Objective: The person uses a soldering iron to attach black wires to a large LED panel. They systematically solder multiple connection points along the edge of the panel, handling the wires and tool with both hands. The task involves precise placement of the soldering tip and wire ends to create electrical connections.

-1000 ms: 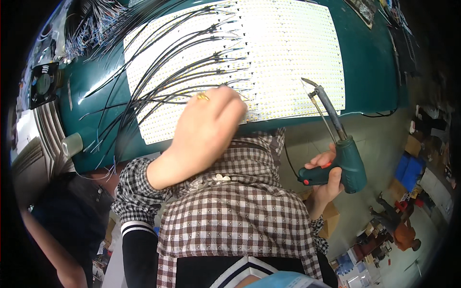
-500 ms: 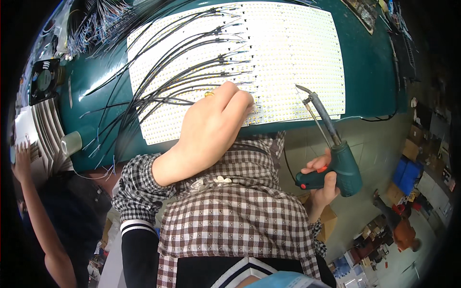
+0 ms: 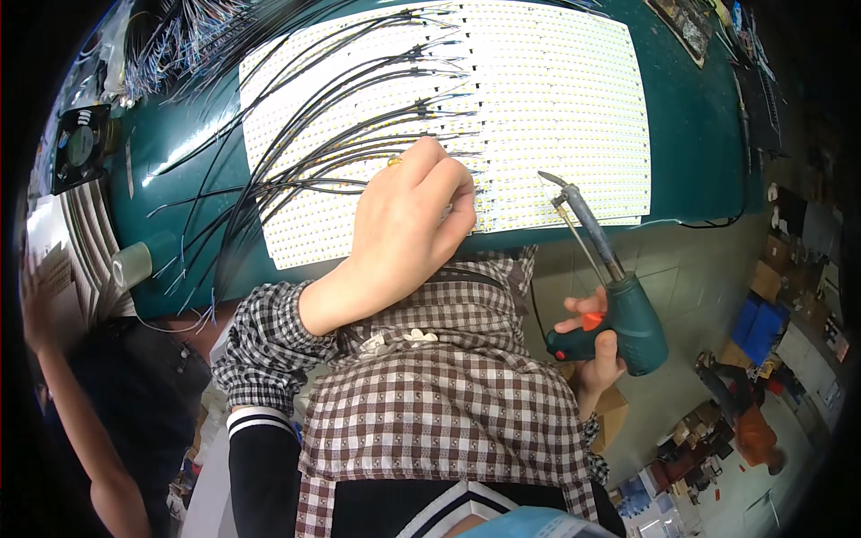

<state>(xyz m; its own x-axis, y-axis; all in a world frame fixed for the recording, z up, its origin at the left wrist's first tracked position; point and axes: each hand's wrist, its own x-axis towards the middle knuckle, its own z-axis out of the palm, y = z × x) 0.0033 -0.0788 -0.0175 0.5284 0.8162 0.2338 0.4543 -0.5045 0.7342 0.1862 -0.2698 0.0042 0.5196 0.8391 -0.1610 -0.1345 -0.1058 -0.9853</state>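
Observation:
A white board with rows of small yellowish dots [image 3: 565, 99] lies on the green table. Black cables [image 3: 296, 125] with thin stripped wire ends fan across its left half to a line down the middle. My left hand [image 3: 404, 211] is closed in a pinch over the board's near edge, beside that line. One cable runs under this hand; what the fingertips hold is hidden. My right hand [image 3: 603, 363] grips a dark green soldering gun [image 3: 639, 327] with a red trigger. Its bent tip points up and left, above the lower right part of the board, apart from my left hand.
At the left are a roll of clear tape [image 3: 133, 266], a stack of pale sheets [image 3: 85, 233] and a black fan [image 3: 82, 148]. Bundled wires [image 3: 193, 45] lie at the far left. A co-worker's arm [image 3: 76, 403] reaches in at the left; another person [image 3: 753, 430] is at the lower right.
The soldering gun's tip has moved slightly left and down. My left hand has shifted a little right, its fingers more curled. The board has slid slightly right. The co-worker's hand has moved.

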